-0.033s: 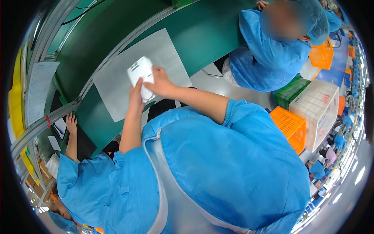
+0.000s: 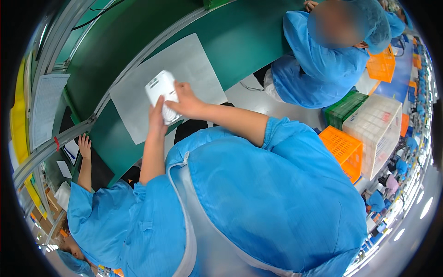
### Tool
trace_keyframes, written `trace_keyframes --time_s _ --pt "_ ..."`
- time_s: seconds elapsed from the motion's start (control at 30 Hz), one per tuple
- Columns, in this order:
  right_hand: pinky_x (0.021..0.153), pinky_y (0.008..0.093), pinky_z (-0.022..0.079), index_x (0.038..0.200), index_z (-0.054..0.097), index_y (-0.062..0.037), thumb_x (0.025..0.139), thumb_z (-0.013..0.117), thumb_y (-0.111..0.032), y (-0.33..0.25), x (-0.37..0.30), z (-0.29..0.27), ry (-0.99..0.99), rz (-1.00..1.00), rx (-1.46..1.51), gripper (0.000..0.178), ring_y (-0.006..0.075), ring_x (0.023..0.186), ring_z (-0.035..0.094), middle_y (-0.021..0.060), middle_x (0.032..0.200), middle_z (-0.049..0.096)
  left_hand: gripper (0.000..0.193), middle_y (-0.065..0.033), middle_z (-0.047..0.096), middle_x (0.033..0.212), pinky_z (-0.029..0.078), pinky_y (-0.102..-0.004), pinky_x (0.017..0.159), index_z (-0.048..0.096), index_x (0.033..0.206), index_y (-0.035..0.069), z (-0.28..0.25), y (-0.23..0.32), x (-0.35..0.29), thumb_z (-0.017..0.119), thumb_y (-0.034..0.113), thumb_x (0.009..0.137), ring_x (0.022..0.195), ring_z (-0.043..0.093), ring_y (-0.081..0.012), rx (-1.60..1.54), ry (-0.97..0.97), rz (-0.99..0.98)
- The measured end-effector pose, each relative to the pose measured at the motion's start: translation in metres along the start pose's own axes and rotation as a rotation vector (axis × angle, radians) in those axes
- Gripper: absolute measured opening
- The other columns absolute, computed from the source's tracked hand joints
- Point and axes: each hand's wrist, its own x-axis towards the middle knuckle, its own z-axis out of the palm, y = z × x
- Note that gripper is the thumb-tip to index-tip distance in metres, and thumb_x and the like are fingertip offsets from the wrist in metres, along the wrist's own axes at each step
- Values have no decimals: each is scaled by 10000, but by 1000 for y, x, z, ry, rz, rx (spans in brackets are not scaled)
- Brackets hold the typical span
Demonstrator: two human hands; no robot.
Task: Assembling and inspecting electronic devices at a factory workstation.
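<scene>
A white rectangular device (image 2: 160,87) with rounded corners and several small dark slots at its far end is held up over a pale grey sheet (image 2: 198,60) on the green table. It is slightly blurred, and its exact kind is not clear. My left hand (image 2: 157,115) is closed around its near left side, thumb on top. At its right edge my right hand (image 2: 188,100) grips it, the thumb pointing toward the middle. A rounded white part (image 2: 170,113) shows at the near end between my hands; the underside is hidden.
A co-worker in blue (image 2: 309,69) sits at the table's right. Another person's hand (image 2: 85,146) rests at the left by a metal rail (image 2: 74,133). Orange (image 2: 341,150), white (image 2: 376,131) and green crates (image 2: 344,108) stand at my right.
Both my hands have shifted the white device slightly toward me and to the left. My grip stays on it.
</scene>
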Motion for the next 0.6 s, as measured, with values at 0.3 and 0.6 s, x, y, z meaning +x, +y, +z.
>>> trace_keyframes --time_s 0.3,0.6 --pt "935 389 411 1079 597 -26 781 585 -181 37 13 -13 -129 -62 126 337 314 1083 518 162 1113 576 491 -140 607 1087 517 -338 798 503 1177 -94 -227 61 -32 673 213 832 929 629 -236 185 563 189" --pt "1041 566 225 1250 488 -96 754 602 -239 47 23 -16 109 -258 -592 529 378 1271 321 183 1346 377 514 -128 607 1108 515 -360 826 497 1212 -42 -349 95 -75 683 229 817 961 627 -260 327 759 62"
